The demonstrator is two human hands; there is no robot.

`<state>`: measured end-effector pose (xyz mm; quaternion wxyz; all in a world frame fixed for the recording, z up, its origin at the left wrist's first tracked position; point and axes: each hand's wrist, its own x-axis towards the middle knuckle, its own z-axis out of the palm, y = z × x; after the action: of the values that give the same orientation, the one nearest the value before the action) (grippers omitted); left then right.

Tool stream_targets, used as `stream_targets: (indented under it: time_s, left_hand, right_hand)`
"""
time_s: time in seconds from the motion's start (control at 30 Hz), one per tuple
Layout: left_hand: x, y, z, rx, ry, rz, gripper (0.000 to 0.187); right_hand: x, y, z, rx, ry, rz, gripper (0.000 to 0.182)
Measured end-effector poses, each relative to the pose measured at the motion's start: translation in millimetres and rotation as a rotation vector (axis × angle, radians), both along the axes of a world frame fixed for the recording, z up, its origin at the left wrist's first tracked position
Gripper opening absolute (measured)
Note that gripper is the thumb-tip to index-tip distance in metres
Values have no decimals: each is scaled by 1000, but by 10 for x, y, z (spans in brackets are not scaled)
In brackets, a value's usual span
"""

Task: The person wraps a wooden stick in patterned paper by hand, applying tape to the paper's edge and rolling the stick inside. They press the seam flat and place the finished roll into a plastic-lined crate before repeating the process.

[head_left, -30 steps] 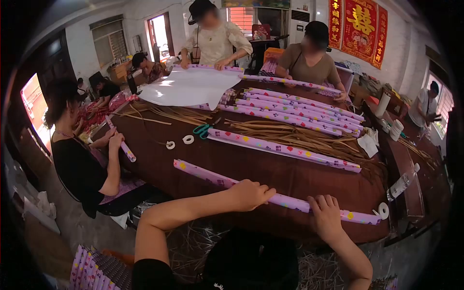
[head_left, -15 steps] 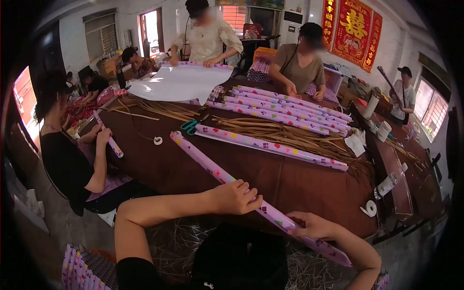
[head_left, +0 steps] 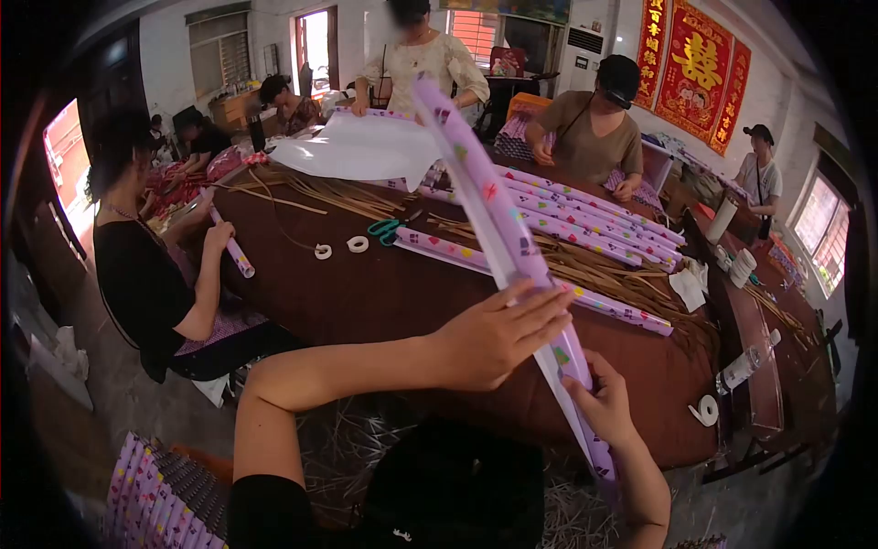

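A purple patterned paper roll (head_left: 487, 192) is raised at a steep slant above the table, a loose white-backed edge running along its left side. Across its middle lies my left hand (head_left: 501, 337), fingers stretched over the paper. My right hand (head_left: 599, 395) grips the lower part, thumb on the front. Behind the raised roll, another purple roll (head_left: 622, 311) lies on the brown table (head_left: 366, 302), beside brown strips (head_left: 604, 273). Teal scissors (head_left: 386, 229) and a white tape roll (head_left: 358, 244) are left of it.
Several people work around the table; one at the left (head_left: 146, 238) holds a purple roll, and one at the back handles a white sheet (head_left: 357, 146). More rolls are stacked centrally. A clear bottle (head_left: 745, 368) and tape (head_left: 704, 411) are at the right edge.
The roll has swung up from the table to a steeper slant, and its white edge now shows. My left hand's fingers have opened out. A tape roll that the roll hid is visible.
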<state>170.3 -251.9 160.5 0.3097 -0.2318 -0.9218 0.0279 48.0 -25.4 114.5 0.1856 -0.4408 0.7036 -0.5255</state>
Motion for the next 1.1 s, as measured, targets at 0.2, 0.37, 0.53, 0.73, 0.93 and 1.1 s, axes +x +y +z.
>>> stream_targets:
  time_s: [0.2, 0.37, 0.53, 0.73, 0.93, 1.1]
  left_hand:
    - [224, 556, 61, 373, -278, -299, 41]
    - [162, 649, -60, 231, 61, -69, 49]
    - [157, 653, -134, 26, 199, 131, 45]
    - [61, 589, -311, -179, 320, 179, 33]
    - [-65, 528, -240, -152, 299, 18, 26]
    - [-110, 484, -352, -107, 215, -41, 28]
  right_hand:
    - [284, -230, 166, -577, -64, -267, 31]
    - [499, -414, 4, -939, -137, -484, 38]
    - [664, -496, -151, -1144, -273, -704, 44]
    - [883, -499, -305, -1205, -440, -628, 37]
    - [834, -398, -576, -1235, -569, -663, 43]
    - [835, -392, -627, -1184, -595, -710, 45]
